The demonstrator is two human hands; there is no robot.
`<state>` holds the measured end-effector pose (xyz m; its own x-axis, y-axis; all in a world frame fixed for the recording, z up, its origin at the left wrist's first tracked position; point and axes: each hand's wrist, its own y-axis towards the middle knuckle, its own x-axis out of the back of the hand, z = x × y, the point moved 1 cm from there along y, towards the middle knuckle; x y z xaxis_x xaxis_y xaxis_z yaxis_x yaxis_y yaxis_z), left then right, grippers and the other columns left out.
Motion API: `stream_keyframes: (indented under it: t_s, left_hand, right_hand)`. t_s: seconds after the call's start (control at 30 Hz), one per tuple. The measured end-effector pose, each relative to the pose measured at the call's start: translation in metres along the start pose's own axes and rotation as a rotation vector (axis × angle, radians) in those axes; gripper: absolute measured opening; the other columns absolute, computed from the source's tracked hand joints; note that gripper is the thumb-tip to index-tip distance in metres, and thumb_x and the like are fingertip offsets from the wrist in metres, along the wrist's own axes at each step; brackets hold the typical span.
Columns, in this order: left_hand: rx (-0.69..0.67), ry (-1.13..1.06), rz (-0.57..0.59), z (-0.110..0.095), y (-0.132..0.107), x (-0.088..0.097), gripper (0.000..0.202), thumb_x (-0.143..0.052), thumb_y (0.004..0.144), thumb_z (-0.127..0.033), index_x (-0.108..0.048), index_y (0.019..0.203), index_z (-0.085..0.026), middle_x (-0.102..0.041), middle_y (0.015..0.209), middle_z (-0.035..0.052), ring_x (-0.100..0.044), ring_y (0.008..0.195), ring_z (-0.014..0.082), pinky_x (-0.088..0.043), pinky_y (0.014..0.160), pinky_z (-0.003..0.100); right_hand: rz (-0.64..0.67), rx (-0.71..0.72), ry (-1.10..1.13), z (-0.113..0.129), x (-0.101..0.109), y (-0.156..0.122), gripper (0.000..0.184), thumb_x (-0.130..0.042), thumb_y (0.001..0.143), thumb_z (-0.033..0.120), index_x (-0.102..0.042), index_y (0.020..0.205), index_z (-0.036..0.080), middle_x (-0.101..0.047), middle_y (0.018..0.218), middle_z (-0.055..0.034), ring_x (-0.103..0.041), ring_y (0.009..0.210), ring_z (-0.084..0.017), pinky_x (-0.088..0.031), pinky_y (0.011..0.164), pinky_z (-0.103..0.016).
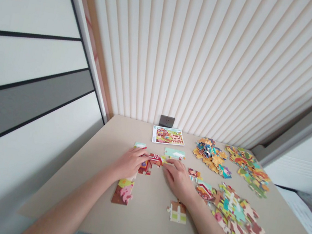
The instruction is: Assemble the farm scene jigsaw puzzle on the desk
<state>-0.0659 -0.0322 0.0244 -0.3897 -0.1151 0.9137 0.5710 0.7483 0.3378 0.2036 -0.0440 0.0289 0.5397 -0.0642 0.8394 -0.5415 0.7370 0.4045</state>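
Observation:
A red barn puzzle piece lies between my two hands on the table. My left hand has its fingertips on the left end of this piece, and my right hand grips its right end near a yellow-green part. Beneath my left hand runs a column of joined puzzle pieces, with a pink pig piece at the near end and a blue sky piece at the far end. A barn window piece adjoins them. My left palm hides part of the column.
A reference picture card lies near the wall socket. A sky piece and a fence piece lie separately. To the right are a farm-piece pile, an orange-blue pile and another colourful pile.

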Motion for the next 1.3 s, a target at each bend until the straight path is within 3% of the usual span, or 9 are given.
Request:
stream_keyframes:
  t_s: [0.1,0.23,0.4,0.47,0.53,0.6,0.73,0.93,1.3]
  left_hand:
    - [0.052,0.028,-0.053,0.015,-0.005,0.007,0.047,-0.05,0.093,-0.009,-0.068,0.132,-0.029,-0.066,0.125,0.0081,-0.059,0.121,0.0256,-0.048,0.108,0.046]
    - [0.251,0.111,-0.142,0.044,-0.018,0.017,0.038,-0.046,0.097,-0.016,-0.071,0.124,-0.027,-0.068,0.122,0.0078,-0.062,0.115,0.0253,-0.048,0.106,0.046]
    - [0.335,0.131,-0.129,0.066,-0.031,0.014,0.036,-0.044,0.099,-0.021,-0.071,0.122,-0.023,-0.069,0.125,0.0093,-0.063,0.116,0.0267,-0.049,0.104,0.044]
    - [0.331,0.121,-0.113,0.066,-0.031,0.01,0.036,-0.044,0.099,-0.023,-0.07,0.124,-0.023,-0.069,0.128,0.0091,-0.063,0.118,0.027,-0.049,0.105,0.045]
    - [0.324,0.112,-0.097,0.065,-0.03,0.006,0.036,-0.045,0.099,-0.024,-0.07,0.124,-0.024,-0.069,0.13,0.0083,-0.063,0.119,0.0267,-0.049,0.106,0.045]
    - [0.318,0.105,-0.085,0.064,-0.029,0.003,0.035,-0.045,0.1,-0.026,-0.071,0.124,-0.025,-0.069,0.131,0.0076,-0.063,0.12,0.0262,-0.049,0.107,0.045]
    - [0.318,0.099,-0.073,0.064,-0.027,0.002,0.036,-0.044,0.1,-0.027,-0.071,0.123,-0.025,-0.069,0.131,0.0078,-0.063,0.12,0.0262,-0.049,0.108,0.046]
    - [0.321,0.091,-0.069,0.065,-0.028,0.002,0.037,-0.044,0.099,-0.025,-0.071,0.124,-0.025,-0.069,0.132,0.007,-0.062,0.122,0.0249,-0.049,0.109,0.044]
    - [0.315,0.087,-0.068,0.067,-0.028,0.001,0.038,-0.044,0.099,-0.022,-0.071,0.126,-0.025,-0.068,0.132,0.0066,-0.061,0.123,0.0243,-0.047,0.11,0.044]
  right_hand:
    - [-0.024,0.021,0.028,0.003,0.01,-0.006,0.031,-0.048,0.104,0.021,-0.07,0.125,0.028,-0.068,0.124,-0.0116,-0.063,0.117,-0.027,-0.052,0.1,-0.047]
    - [-0.093,-0.016,0.03,-0.003,0.028,-0.012,0.03,-0.049,0.103,0.022,-0.073,0.121,0.027,-0.072,0.119,-0.0111,-0.065,0.112,-0.027,-0.051,0.098,-0.045]
    - [-0.473,-0.359,-0.094,-0.048,0.071,-0.024,0.03,-0.049,0.102,0.033,-0.076,0.111,0.022,-0.076,0.112,-0.0116,-0.067,0.108,-0.028,-0.049,0.1,-0.044]
    - [-0.536,-0.498,-0.165,-0.071,0.084,-0.033,0.033,-0.049,0.101,0.035,-0.076,0.109,0.02,-0.076,0.112,-0.0119,-0.068,0.106,-0.029,-0.049,0.099,-0.044]
    - [-0.457,-0.586,-0.208,-0.09,0.09,-0.041,0.034,-0.05,0.099,0.037,-0.077,0.109,0.019,-0.077,0.112,-0.0127,-0.069,0.105,-0.03,-0.05,0.096,-0.043]
    - [-0.261,-0.616,-0.215,-0.1,0.087,-0.046,0.035,-0.051,0.097,0.037,-0.077,0.111,0.018,-0.077,0.114,-0.0136,-0.07,0.106,-0.03,-0.05,0.095,-0.043]
    - [0.012,-0.582,-0.188,-0.099,0.074,-0.05,0.037,-0.06,0.094,0.042,-0.077,0.117,0.018,-0.076,0.119,-0.0143,-0.07,0.11,-0.032,-0.051,0.096,-0.043]
    - [0.15,-0.484,-0.178,-0.089,0.068,-0.051,0.037,-0.071,0.087,0.043,-0.077,0.119,0.025,-0.074,0.119,-0.011,-0.07,0.107,-0.029,-0.051,0.094,-0.038]
    - [0.182,-0.449,-0.183,-0.09,0.067,-0.049,0.034,-0.069,0.087,0.033,-0.077,0.12,0.026,-0.073,0.119,-0.0107,-0.069,0.108,-0.028,-0.05,0.095,-0.036]
